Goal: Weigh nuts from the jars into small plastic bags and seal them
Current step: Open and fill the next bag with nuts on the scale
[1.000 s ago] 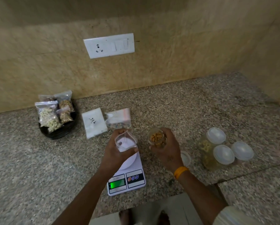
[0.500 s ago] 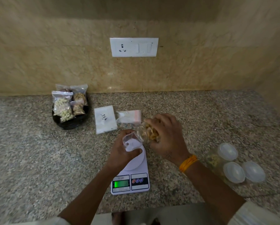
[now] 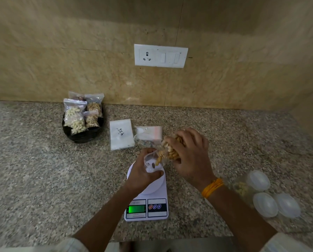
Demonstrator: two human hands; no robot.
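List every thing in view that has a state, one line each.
Left hand: holds the small bag open above the scale.
Small bag: mouth open, a few nuts inside.
Right hand: grips the jar.
Jar: lid off, tipped toward the bag, pouring nuts.
Scale: switched on, display lit green.
Three jars: lids on.
Bags in the bowl: filled.
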